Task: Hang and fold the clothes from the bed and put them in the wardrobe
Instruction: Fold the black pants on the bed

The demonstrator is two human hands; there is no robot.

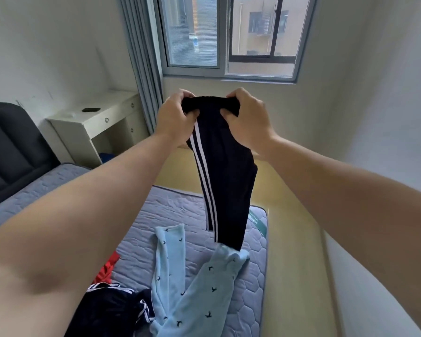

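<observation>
Black track pants with white side stripes hang in the air above the bed. My left hand and my right hand each grip the waistband, held up at arm's length. The legs hang together, and their lower end reaches down in front of light blue patterned pants lying spread on the mattress. A dark navy garment with white stripes lies bunched at the near edge. A red garment shows beside my left arm.
A dark headboard stands at the left, and a white desk with a black phone sits by the curtain. A window fills the far wall. Yellow floor runs along the bed's right side.
</observation>
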